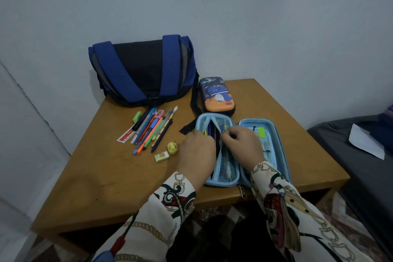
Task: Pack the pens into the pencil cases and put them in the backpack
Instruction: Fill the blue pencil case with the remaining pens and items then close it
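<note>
A light-blue hard-shell pencil case (242, 149) lies opened flat like a book on the smooth wooden desk (119, 178), its stitched rim rounded. The left hand (196, 151) and right hand (242, 143) meet over its left half, fingers curled and pinching the mesh pocket flap (226, 164) — thin pens already lie beneath it. A loose fan of slim pens (152, 130) sits to the left, with blocky erasers and a flat ruler (127, 135). A second moulded case (217, 97) with a cartoon print lies closed beside the soft fabric backpack (142, 70).
</note>
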`<state>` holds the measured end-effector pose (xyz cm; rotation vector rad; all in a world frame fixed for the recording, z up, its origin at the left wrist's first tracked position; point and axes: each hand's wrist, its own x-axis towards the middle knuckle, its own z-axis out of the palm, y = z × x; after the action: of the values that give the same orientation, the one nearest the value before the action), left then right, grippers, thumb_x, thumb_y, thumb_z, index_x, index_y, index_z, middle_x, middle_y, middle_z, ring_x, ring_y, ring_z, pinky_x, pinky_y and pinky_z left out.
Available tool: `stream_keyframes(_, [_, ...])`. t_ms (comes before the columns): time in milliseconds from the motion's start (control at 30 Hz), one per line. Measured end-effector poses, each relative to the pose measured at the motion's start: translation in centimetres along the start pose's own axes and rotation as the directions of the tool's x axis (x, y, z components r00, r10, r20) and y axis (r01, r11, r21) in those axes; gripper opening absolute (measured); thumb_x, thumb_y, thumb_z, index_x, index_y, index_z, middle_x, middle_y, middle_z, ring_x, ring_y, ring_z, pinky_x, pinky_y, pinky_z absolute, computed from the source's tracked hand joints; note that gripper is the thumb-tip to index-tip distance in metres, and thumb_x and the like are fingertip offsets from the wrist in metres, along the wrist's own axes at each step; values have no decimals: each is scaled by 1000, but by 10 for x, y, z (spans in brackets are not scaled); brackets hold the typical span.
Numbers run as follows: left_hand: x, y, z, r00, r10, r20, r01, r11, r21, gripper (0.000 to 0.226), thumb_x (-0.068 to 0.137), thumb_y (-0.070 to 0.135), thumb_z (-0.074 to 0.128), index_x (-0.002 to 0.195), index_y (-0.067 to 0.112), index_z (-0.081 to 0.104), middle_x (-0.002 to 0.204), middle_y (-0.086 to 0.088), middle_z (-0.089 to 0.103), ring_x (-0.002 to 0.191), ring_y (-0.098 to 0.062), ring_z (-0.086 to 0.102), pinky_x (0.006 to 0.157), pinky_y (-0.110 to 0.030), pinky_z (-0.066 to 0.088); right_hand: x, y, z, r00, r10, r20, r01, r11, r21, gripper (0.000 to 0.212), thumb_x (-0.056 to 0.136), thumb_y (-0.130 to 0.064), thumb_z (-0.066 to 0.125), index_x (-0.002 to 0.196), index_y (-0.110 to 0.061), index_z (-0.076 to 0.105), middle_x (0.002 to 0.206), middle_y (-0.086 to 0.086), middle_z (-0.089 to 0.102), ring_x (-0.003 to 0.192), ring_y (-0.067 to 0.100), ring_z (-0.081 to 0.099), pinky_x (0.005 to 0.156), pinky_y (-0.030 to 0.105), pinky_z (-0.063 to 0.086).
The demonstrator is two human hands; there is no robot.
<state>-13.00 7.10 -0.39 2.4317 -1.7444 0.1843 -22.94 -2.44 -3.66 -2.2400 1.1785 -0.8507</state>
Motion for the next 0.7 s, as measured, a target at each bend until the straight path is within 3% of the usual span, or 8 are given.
stream_keyframes(167, [-2,-1,-4,1000,-28,11,29,997,-73,19,97,13,48,109,7,61,111,-12,52,102,-26,51,74,-31,42,-1,-1,-2,1000,0,4,0,1000,6,38,90,-25,58,54,-26,48,61,-6,52,69,17,53,83,36,34])
stream_keyframes(300, [-1,-4,-8,997,-35,-76,11,956,-293,18,97,16,47,108,11,60,104,-7,55,91,-21,54,70,-30,44,-1,-1,-2,1000,-3,3,3,1000,3,39,90,-24,57,53,-25,45,60,-6,50,69,18,52,79,36,33])
stream_keyframes(433, [9,-27,-3,967,-161,-196,64,903,-425,23,97,15,45,112,12,62,104,-5,61,85,-19,59,71,-32,50,-1,-1,-3,1000,8,11,-8,1000,13,38,89,-26,57,53,-25,48,62,-6,54,70,17,54,82,37,37])
stream_keyframes(500, [18,-49,6,946,-249,-208,148,902,-404,23,97,12,46,110,10,65,109,-8,61,90,-21,59,76,-33,50,-2,-2,-3,1000,9,9,-9,1000,11,38,90,-26,57,53,-26,48,63,-5,55,70,17,54,84,36,36])
stream_keyframes(600, [32,-83,20,932,-311,-188,264,935,-238,31,94,7,50,121,10,64,106,-13,61,97,-27,57,76,-35,47,-2,-4,-4,1000,15,12,-15,1000,9,40,90,-25,57,51,-27,47,62,-6,54,70,17,54,84,34,33])
stream_keyframes(700, [39,-100,30,938,-328,-116,318,943,-94,24,93,7,50,110,5,68,99,-14,62,94,-29,58,71,-32,42,-2,-4,-4,1000,13,10,-13,999,30,39,89,-25,58,52,-27,48,63,-6,55,69,17,55,85,36,37])
